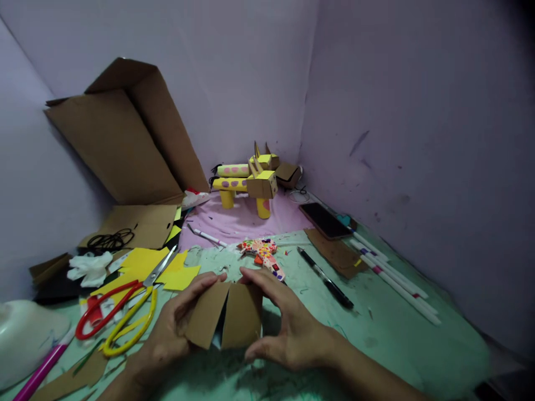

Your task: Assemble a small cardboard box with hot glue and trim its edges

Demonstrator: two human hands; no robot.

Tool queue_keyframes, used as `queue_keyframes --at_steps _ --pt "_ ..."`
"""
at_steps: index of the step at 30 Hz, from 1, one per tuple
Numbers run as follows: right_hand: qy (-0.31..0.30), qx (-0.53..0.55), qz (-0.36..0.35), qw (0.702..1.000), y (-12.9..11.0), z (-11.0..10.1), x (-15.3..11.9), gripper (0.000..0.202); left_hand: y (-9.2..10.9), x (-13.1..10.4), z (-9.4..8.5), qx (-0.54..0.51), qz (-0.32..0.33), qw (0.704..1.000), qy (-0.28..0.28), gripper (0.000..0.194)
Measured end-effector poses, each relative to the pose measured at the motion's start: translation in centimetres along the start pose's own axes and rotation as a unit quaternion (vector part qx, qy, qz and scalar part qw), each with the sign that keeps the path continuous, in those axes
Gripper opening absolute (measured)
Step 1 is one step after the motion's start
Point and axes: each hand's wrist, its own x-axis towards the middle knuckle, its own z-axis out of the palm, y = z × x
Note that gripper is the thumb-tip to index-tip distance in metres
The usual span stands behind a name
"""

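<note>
A small folded cardboard piece (242,318), with a narrow open slit down its middle, sits between my hands low in the centre of the head view. My left hand (171,320) grips its left side, the fingers curled along the far edge. On the other side my right hand (288,320) closes round it, fingertips on the far edge and thumb near the lower right corner. Just beyond lies a flower-patterned glue gun (264,255). To the left are scissors (144,289) with one red and one yellow handle, resting on yellow paper (184,278).
Two yellow cardboard animals (262,185) stand at the back. A big cardboard box (112,145) leans on the wall at left. On the right lie a black pen (326,278), a phone (326,220), a cardboard scrap (334,253) and several white sticks (401,287).
</note>
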Motion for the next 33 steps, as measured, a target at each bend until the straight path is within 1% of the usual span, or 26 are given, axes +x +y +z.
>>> queue_keyframes --at_steps 2,5,7,10,12,15,18,20,23,25,28,30,33 --pt "-0.006 -0.002 -0.010 1.000 0.0 0.0 0.2 0.102 0.0 0.1 0.0 0.032 0.005 0.999 -0.002 0.077" --pt "-0.006 -0.011 -0.001 1.000 0.1 0.1 0.3 0.105 -0.1 0.1 0.1 0.072 0.011 0.997 0.019 0.074" --pt "0.005 -0.015 0.009 1.000 0.4 0.3 0.2 0.107 -0.1 0.1 0.1 0.056 0.010 0.998 0.032 0.073" --pt "0.019 -0.006 0.029 0.999 0.8 0.4 0.0 0.101 0.4 -0.2 0.2 -0.001 0.006 0.999 0.041 0.072" --pt "0.021 0.009 0.047 0.999 1.0 0.4 -0.1 0.093 1.0 -0.4 0.5 -0.012 0.014 0.999 0.047 0.067" --pt "0.022 0.037 0.051 0.998 0.9 0.3 0.1 0.076 1.6 -0.6 1.1 0.035 0.041 0.998 0.039 0.059" --pt "0.027 0.053 0.047 0.997 1.0 0.3 0.3 0.049 1.3 -0.5 1.6 0.093 0.087 0.991 0.026 0.049" --pt "0.036 0.065 0.064 0.995 1.2 0.4 0.3 0.035 0.8 -0.5 1.8 0.117 0.119 0.986 0.024 0.046" --pt "0.040 0.103 0.100 0.989 1.7 0.5 0.2 0.033 0.5 -0.4 2.1 0.135 0.140 0.981 0.026 0.046" --pt "0.034 0.129 0.120 0.984 1.9 0.5 0.1 0.036 0.7 -0.4 2.3 0.136 0.134 0.981 0.019 0.048" --pt "0.029 0.180 0.140 0.973 1.9 0.4 0.2 0.040 1.4 -0.3 2.6 0.118 0.101 0.988 0.023 0.052" --pt "0.026 0.215 0.161 0.963 1.8 0.4 0.4 0.039 1.8 -0.2 2.9 0.082 0.066 0.994 0.040 0.050" --pt "0.032 0.236 0.196 0.951 1.8 0.6 0.6 0.038 2.0 0.1 3.2 -0.009 0.008 0.998 0.067 0.049"
